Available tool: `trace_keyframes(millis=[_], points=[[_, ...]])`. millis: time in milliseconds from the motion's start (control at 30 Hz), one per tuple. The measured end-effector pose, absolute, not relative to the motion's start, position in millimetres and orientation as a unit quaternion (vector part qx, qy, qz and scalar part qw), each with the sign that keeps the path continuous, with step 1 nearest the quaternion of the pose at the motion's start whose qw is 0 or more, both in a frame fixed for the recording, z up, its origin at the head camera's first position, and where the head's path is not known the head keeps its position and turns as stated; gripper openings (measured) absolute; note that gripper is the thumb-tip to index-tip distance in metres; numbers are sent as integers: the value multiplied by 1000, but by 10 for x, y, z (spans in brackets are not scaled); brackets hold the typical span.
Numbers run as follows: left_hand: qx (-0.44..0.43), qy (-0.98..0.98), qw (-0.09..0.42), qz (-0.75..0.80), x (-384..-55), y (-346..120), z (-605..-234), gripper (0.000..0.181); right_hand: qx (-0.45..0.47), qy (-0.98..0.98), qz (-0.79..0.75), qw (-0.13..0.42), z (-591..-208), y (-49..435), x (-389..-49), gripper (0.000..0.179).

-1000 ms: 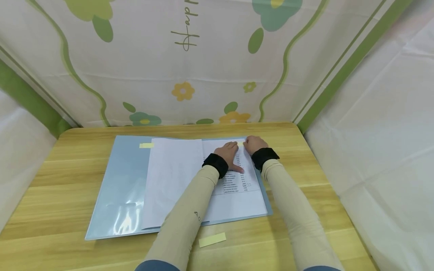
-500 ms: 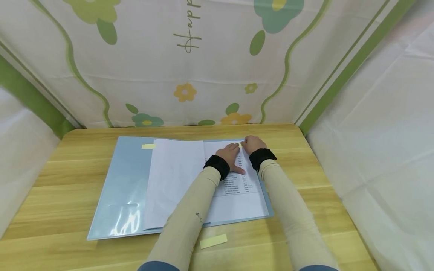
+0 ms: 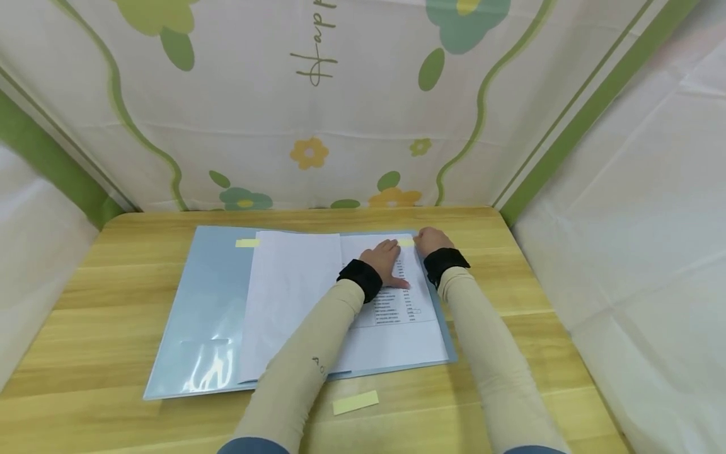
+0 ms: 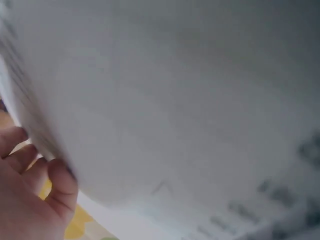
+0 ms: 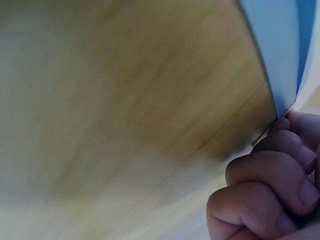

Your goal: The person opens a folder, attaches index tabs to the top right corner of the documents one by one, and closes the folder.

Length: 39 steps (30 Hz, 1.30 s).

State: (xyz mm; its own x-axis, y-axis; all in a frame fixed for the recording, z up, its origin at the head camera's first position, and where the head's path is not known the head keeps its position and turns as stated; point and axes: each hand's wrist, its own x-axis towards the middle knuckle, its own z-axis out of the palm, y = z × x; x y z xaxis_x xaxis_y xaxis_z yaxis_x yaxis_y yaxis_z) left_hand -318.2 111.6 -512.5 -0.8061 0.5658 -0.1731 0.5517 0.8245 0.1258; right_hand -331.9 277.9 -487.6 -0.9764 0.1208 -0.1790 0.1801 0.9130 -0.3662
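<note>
On the table, an open light-blue folder [image 3: 212, 302] bears white sheets, with a printed page [image 3: 397, 347] on the right. My left hand [image 3: 384, 261] rests on that page, fingers together and thumb spread away. A yellow sticky note strip [image 3: 405, 242] lies at the page's top right, beside my left fingertips. There my right hand [image 3: 433, 241], fingers curled, pinches the strip's outer end at the folder's edge. In the right wrist view the curled fingers [image 5: 265, 165] meet the folder corner [image 5: 280, 85]; the thumb is mostly hidden. The left wrist view shows blurred paper [image 4: 150, 100] close up.
Another yellow strip [image 3: 247, 243] sticks out from the left sheet [image 3: 295, 284] near its top. A loose yellow strip [image 3: 355, 402] lies on the wooden table [image 3: 499, 277] in front of the folder. A patterned cloth [image 3: 363, 113] hangs behind the table.
My right hand shifts slightly left over the strip, then back right to its outer end, uncovering more of it. My left hand stays in place on the page.
</note>
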Motion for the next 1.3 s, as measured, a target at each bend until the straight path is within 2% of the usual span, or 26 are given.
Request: trace_keyframes(millis=[200, 400, 500, 833, 1300], points=[[297, 947, 103, 65, -3169, 990, -4985, 76, 75, 976, -189, 72, -4946, 2815, -3401, 33], [286, 946, 121, 92, -3079, 552, -4685, 64, 87, 975, -197, 51, -5023, 2830, -3442, 38], [275, 949, 126, 90, -3003, 260, -4574, 63, 84, 973, -212, 38, -4999, 2831, -3420, 39], [276, 948, 98, 121, -2781, -674, -4418, 62, 27, 973, -227, -34, -5024, 2841, -3328, 33], [249, 952, 114, 134, -2081, -1554, -4401, 67, -26, 976, -212, -25, -4624, 2763, -2981, 28]])
